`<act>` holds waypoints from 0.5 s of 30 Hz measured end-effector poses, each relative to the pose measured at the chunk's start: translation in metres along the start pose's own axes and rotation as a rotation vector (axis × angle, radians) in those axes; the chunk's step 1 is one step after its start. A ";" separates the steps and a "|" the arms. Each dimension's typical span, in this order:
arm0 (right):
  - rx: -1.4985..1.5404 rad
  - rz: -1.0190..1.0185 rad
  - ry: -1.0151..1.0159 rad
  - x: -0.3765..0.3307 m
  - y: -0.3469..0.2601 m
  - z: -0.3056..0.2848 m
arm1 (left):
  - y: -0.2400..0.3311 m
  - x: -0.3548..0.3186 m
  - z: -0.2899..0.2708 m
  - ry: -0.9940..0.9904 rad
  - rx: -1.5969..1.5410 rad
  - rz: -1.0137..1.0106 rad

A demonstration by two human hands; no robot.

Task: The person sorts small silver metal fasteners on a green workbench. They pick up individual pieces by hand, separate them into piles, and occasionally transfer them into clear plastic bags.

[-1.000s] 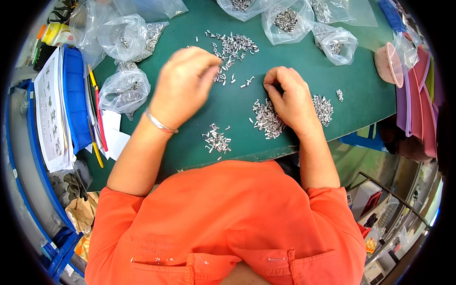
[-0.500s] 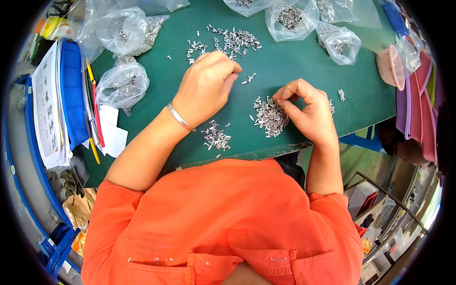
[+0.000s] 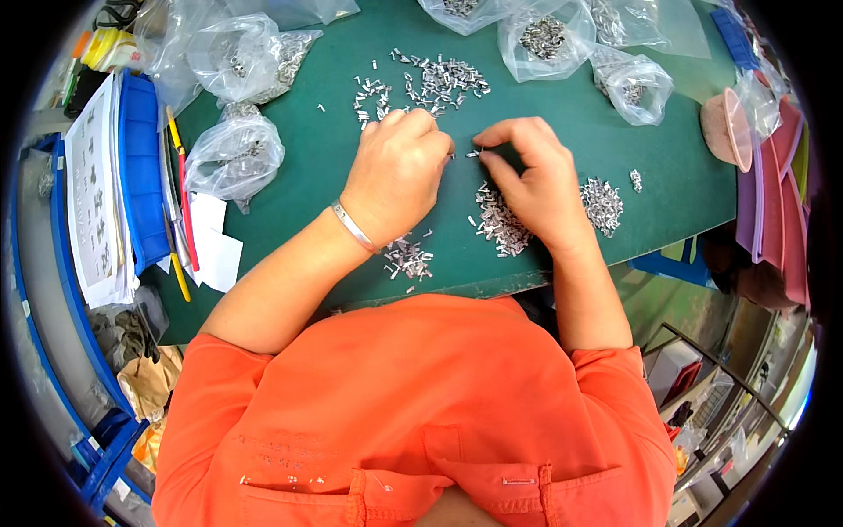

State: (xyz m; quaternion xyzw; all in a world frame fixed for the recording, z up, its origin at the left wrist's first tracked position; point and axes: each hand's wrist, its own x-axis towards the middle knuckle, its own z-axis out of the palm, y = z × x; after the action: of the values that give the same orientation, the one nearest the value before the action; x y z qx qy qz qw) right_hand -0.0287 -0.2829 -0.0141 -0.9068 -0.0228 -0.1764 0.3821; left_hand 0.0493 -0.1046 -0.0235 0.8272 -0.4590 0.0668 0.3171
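Note:
My left hand [image 3: 397, 165] is closed, its thumb and fingers pinched together. A tiny bit of metal shows at its fingertips; most of it is hidden. Facing it across a narrow gap, my right hand [image 3: 534, 180] curves thumb and forefinger around a small silver metal part [image 3: 473, 154]. Under and beside the right hand lies a pile of such parts [image 3: 500, 225]. A smaller pile [image 3: 408, 258] lies below my left wrist, and a wide scatter of parts [image 3: 446, 81] spreads beyond the left hand.
The green table [image 3: 325, 167] carries another pile [image 3: 601, 206] right of my right hand and a small cluster [image 3: 636, 180] beyond it. Clear bags of metal parts [image 3: 235, 158] stand at the left and far side. A pink cup [image 3: 725, 130] stands at the right edge, blue trays [image 3: 143, 176] at left.
My right hand has moved from the near pile up and left to the few loose parts. My left hand has shifted slightly right and nearer to me, so the hands are closer together.

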 end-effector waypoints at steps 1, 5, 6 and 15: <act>-0.047 -0.042 -0.047 -0.001 0.001 0.002 | 0.000 0.001 0.000 0.001 -0.008 -0.003; -0.019 -0.003 0.010 -0.003 0.003 0.006 | 0.000 0.003 0.000 -0.001 -0.035 -0.007; 0.037 0.034 0.030 -0.003 0.003 0.003 | -0.001 0.003 -0.001 0.000 -0.039 -0.006; 0.260 0.307 0.147 -0.017 0.011 -0.028 | 0.007 0.013 0.007 0.012 -0.108 0.049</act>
State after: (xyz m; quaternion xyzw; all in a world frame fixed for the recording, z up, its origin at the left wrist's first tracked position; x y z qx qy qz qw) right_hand -0.0512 -0.3091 -0.0091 -0.8273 0.1212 -0.1775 0.5190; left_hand 0.0501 -0.1206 -0.0202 0.7971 -0.4802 0.0546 0.3621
